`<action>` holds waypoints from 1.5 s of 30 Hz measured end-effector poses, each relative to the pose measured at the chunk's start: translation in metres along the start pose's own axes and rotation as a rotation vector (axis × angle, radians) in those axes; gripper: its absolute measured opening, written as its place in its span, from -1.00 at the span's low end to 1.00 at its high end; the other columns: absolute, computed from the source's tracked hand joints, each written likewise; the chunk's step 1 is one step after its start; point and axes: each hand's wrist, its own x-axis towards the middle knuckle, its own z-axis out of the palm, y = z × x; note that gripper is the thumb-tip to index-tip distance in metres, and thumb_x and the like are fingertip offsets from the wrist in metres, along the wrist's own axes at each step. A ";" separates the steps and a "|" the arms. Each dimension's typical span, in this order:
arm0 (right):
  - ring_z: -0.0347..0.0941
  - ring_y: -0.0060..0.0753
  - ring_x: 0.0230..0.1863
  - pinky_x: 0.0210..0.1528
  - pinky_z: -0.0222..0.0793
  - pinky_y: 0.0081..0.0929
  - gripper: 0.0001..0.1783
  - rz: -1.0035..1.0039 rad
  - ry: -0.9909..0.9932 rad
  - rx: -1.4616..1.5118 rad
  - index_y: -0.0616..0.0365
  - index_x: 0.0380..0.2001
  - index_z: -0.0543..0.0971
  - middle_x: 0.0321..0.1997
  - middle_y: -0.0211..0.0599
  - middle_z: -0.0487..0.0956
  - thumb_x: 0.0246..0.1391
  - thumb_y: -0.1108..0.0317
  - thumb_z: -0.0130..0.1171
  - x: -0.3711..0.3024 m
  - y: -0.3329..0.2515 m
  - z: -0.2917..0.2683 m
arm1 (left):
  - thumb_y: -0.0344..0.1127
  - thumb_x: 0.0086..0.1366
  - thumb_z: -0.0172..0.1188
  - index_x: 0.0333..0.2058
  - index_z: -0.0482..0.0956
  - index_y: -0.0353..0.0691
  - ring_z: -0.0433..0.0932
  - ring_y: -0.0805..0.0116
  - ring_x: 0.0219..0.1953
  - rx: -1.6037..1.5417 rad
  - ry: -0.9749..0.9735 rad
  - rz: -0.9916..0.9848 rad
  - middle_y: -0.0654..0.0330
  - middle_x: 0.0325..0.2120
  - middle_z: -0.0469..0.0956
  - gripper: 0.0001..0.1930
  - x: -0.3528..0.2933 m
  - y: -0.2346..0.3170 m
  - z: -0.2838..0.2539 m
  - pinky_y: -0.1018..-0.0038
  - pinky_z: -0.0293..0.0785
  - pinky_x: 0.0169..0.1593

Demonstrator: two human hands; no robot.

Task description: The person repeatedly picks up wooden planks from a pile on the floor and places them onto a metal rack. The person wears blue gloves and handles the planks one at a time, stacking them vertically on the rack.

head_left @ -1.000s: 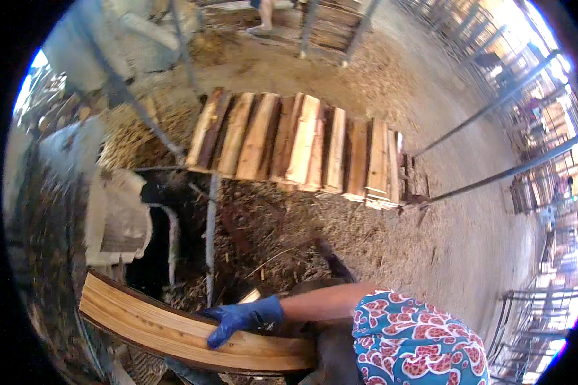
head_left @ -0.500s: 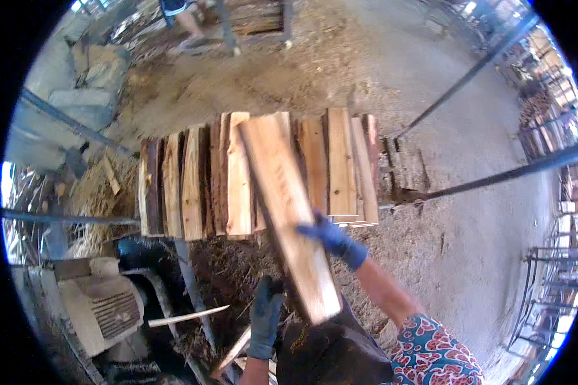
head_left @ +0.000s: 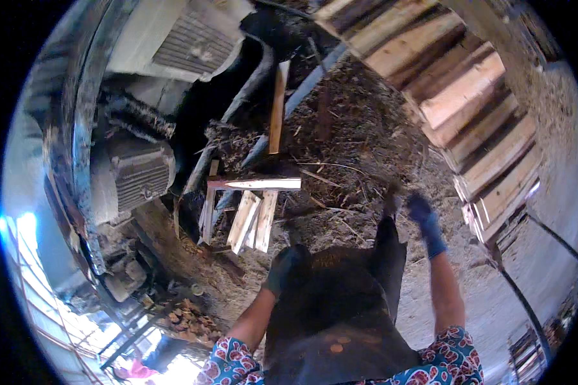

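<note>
My right hand (head_left: 425, 221), in a blue glove, hangs between my dark apron (head_left: 340, 301) and a row of boards, apart from both. Its fingers look loose, though slightly blurred, and nothing shows in them. A pale reddish board (head_left: 462, 90) lies over the row of rough-sawn boards (head_left: 498, 168) at the upper right. My left hand (head_left: 282, 271), in a dark grey-blue glove, is at the left edge of the apron. Its fingers blend into the dark cloth, so their pose is hidden. Ahead of it lie several short wooden offcuts (head_left: 244, 221) and a longer strip (head_left: 257, 184).
At the upper left stand a large electric motor (head_left: 196, 48) and a smaller motor (head_left: 141, 179). A blue metal bar (head_left: 315, 77) slants across the bark-littered ground, with a narrow wood strip (head_left: 279, 106) against it. A dark metal bar (head_left: 523, 301) runs out at the lower right.
The view has swung left and down. The board that was at my right hand is no longer there; that hand is now beside my apron. My left hand has drawn in against the apron.
</note>
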 end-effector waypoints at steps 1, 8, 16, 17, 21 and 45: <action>0.36 -0.48 -0.12 -0.04 0.30 -0.50 -0.57 0.055 -0.159 -0.248 0.20 0.03 0.37 -0.08 -0.34 0.45 0.04 0.42 0.05 -0.013 0.023 0.045 | -0.22 0.13 0.08 -0.50 0.47 -0.21 0.42 0.14 -0.57 0.471 -0.024 0.203 0.14 -0.63 0.46 -0.82 -0.012 -0.013 -0.009 0.28 0.35 -0.46; 0.41 -0.61 -0.23 -0.17 0.35 -0.61 -0.61 -0.131 -0.981 -1.053 0.16 -0.07 0.44 -0.21 -0.41 0.53 -0.02 0.39 0.17 -0.021 0.087 0.303 | -0.36 0.13 0.04 -0.26 0.47 -0.27 0.45 0.15 -0.21 -0.052 0.113 -0.363 0.07 -0.29 0.47 -0.80 -0.098 -0.109 -0.049 0.35 0.39 -0.19; 0.44 -0.30 -0.06 -0.02 0.33 -0.44 -0.42 -0.146 -1.300 -1.374 0.21 -0.01 0.38 -0.09 -0.12 0.51 -0.10 0.18 0.25 0.012 0.110 0.483 | -0.31 0.18 -0.03 -0.19 0.41 -0.23 0.43 0.20 -0.18 -1.390 0.937 -0.441 0.15 -0.35 0.47 -0.77 -0.104 -0.222 0.042 0.39 0.39 -0.16; 0.43 -0.28 -0.05 0.00 0.32 -0.45 -0.42 -0.091 -1.325 -1.436 0.23 -0.01 0.38 -0.05 -0.09 0.48 -0.09 0.18 0.24 0.013 0.121 0.505 | -0.30 0.20 -0.04 -0.20 0.41 -0.22 0.43 0.20 -0.19 -1.364 1.024 -0.418 0.15 -0.32 0.47 -0.78 -0.093 -0.233 0.057 0.37 0.39 -0.17; 0.36 -0.09 0.03 0.05 0.28 -0.39 -0.21 -0.488 -1.418 -1.687 0.23 0.08 0.26 0.04 0.02 0.39 -0.18 0.07 0.29 0.020 0.178 0.605 | -0.27 0.25 -0.05 -0.19 0.40 -0.23 0.45 0.21 -0.26 -2.418 1.105 0.161 0.15 -0.29 0.48 -0.79 -0.039 -0.281 0.108 0.33 0.40 -0.22; 0.07 -0.24 0.26 0.27 -0.08 -0.45 -0.23 -0.334 -2.207 -1.892 0.25 0.16 0.16 0.24 -0.13 0.18 -0.04 0.08 0.17 0.030 0.419 0.779 | 0.07 0.24 -0.09 0.16 0.10 -0.20 0.07 0.28 0.20 -2.881 1.715 0.549 0.13 0.17 0.13 -0.37 0.097 -0.436 0.090 0.19 -0.05 0.21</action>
